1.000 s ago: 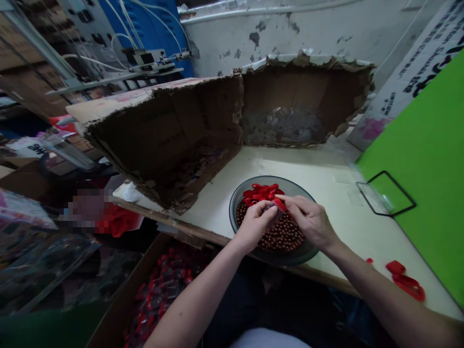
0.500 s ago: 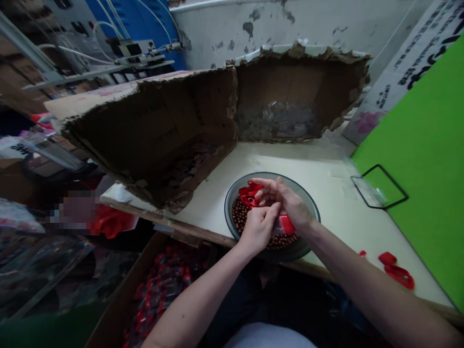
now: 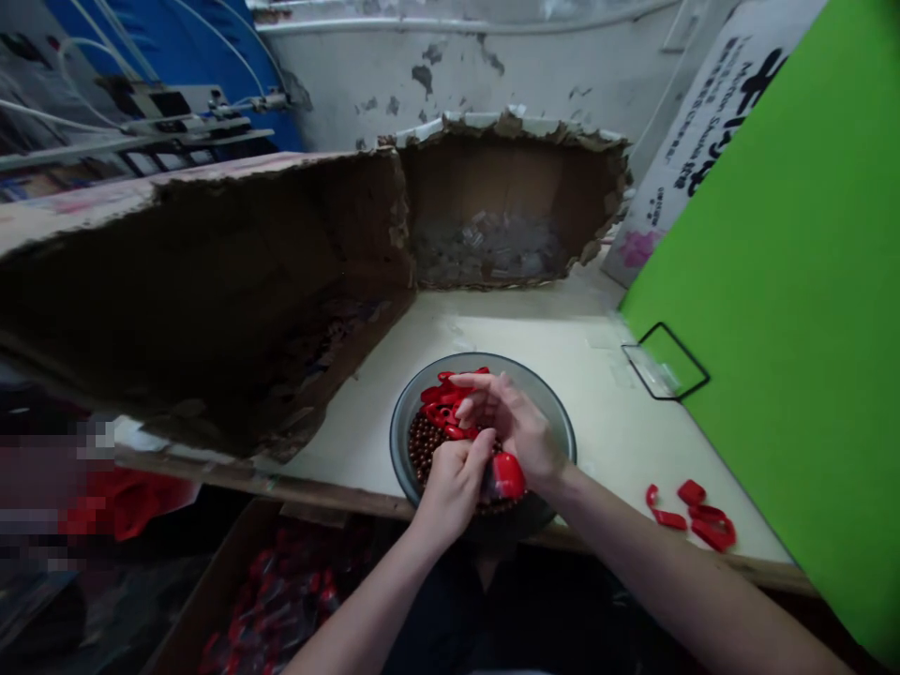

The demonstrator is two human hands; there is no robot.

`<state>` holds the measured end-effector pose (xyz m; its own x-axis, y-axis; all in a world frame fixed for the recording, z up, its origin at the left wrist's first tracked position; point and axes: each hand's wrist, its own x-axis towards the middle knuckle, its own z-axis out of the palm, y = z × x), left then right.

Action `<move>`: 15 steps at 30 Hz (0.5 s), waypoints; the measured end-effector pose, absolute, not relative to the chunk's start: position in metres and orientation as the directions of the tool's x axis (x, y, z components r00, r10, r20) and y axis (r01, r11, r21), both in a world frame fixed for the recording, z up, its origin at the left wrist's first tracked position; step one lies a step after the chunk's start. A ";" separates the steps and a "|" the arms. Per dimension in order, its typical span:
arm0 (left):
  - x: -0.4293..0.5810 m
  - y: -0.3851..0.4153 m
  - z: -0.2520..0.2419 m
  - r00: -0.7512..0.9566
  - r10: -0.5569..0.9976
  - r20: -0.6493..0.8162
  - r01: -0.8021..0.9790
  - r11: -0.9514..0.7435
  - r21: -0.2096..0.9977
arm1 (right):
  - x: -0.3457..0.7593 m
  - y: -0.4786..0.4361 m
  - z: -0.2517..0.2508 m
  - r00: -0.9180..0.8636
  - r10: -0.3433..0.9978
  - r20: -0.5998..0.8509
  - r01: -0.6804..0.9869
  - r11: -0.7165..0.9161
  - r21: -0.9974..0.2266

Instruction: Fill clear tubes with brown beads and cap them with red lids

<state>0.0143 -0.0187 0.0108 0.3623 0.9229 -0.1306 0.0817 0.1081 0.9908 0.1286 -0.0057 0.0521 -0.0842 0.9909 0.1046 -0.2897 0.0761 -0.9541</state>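
Clock positions read from the bowl's centre, 12 o'clock toward the wall.

A small clear plastic container with a red end (image 3: 507, 475) is held by the left hand (image 3: 450, 483) at about 5 o'clock, over the bowl. The fist is wrapped firmly around the clear body and the red end is left exposed — apparently to keep that end within reach of the other hand.

The right hand (image 3: 524, 431) is cupped beside it at 2 o'clock, fingers loosely curved; whether anything is held in the palm cannot be told.

Glossy brown round beads (image 3: 422, 448) at 9 o'clock and looped red plastic pieces (image 3: 446, 403) at 11 share the round grey bowl with a dark rim (image 3: 552, 403), presumably so both can be picked up together and drops caught.

Other loose red plastic parts (image 3: 713, 528) lie at 4 o'clock on the white tabletop (image 3: 605, 441). Clear plastic pieces (image 3: 485, 246) are heaped in a torn-edged brown cardboard box (image 3: 520, 178) at 12 — opening turned toward the hands, probably for easy reach.
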 end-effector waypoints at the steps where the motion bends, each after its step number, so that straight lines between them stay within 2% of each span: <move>1: 0.010 -0.017 0.014 0.359 0.921 -0.149 0.069 0.132 0.989 | 0.137 0.001 0.055 -0.081 0.992 0.101 -0.310 0.072 -0.948; 3: -0.006 -0.013 0.019 0.308 0.935 -0.175 0.055 0.166 0.985 | 0.165 0.018 0.055 0.000 0.997 0.083 -0.258 0.080 -0.963; 4: -0.018 -0.011 0.021 0.261 0.947 -0.186 0.060 0.176 0.983 | 0.185 0.029 0.051 0.070 0.995 0.074 -0.178 0.086 -0.980; 6: -0.048 -0.006 0.020 0.118 0.973 -0.200 0.085 0.191 0.978 | 0.235 0.052 0.034 0.225 0.972 0.063 0.060 0.050 -0.997; 8: -0.086 -0.004 0.013 -0.078 0.973 -0.218 0.095 0.225 0.970 | 0.293 0.075 0.007 0.311 0.947 0.085 0.357 -0.034 -0.933; 9: -0.107 -0.005 0.006 -0.185 0.954 -0.236 0.085 0.255 0.963 | 0.323 0.085 -0.009 0.335 0.936 0.113 0.528 -0.087 -0.844; 11: -0.151 -0.014 -0.010 -0.393 0.873 -0.290 0.064 0.340 0.938 | 0.377 0.100 -0.043 0.334 0.925 0.183 0.820 -0.188 -0.541; 13: -0.195 -0.031 -0.031 -0.577 0.746 -0.332 0.093 0.464 0.881 | 0.422 0.109 -0.075 0.362 0.905 0.224 0.917 -0.301 -0.263; 15: -0.235 -0.054 -0.054 -0.700 0.627 -0.342 0.154 0.600 0.785 | 0.450 0.111 -0.098 0.421 0.880 0.220 0.901 -0.378 -0.213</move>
